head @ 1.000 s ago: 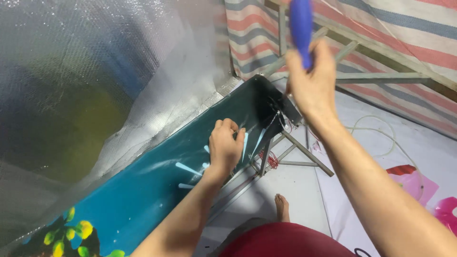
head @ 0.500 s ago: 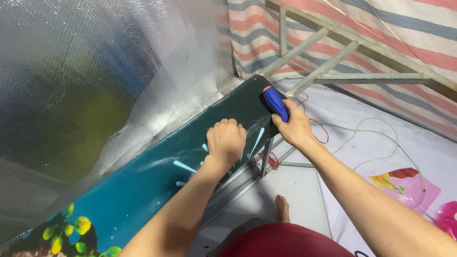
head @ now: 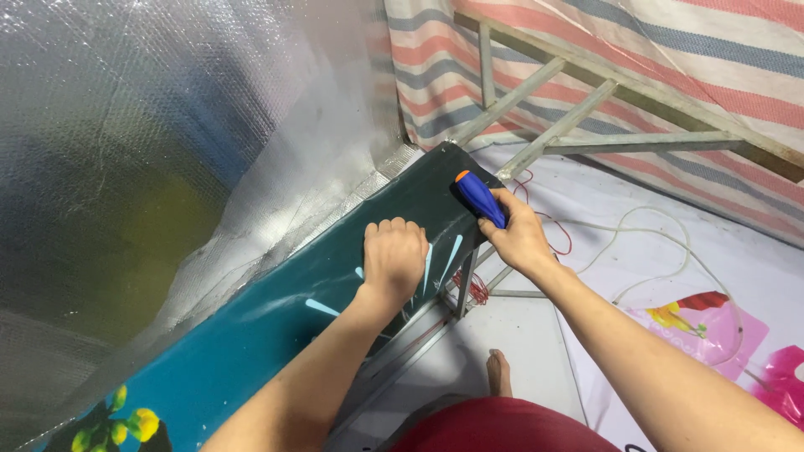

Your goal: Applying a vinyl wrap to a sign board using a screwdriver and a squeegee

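My left hand (head: 394, 255) presses knuckles-up on a dark teal printed sheet (head: 251, 335) stretched over the edge of a metal frame. My right hand (head: 517, 237) grips a blue tool handle with an orange cap (head: 479, 197), its lower end against the sheet near the frame's corner. The tool's working end is hidden behind my hand. The sheet shows pale streaks by my left hand and yellow fruit at the lower left.
Silvery bubble-wrap film (head: 167, 151) covers the left. A grey metal frame (head: 544, 125) leans on a striped tarp (head: 670, 59) at the back. White and red cables (head: 636, 243) lie on the printed floor sheet. My bare foot (head: 499, 374) stands below.
My right hand came down from high above, bringing the blue handle onto the sheet's corner, then shifted slightly. My left hand stayed pressed on the sheet.
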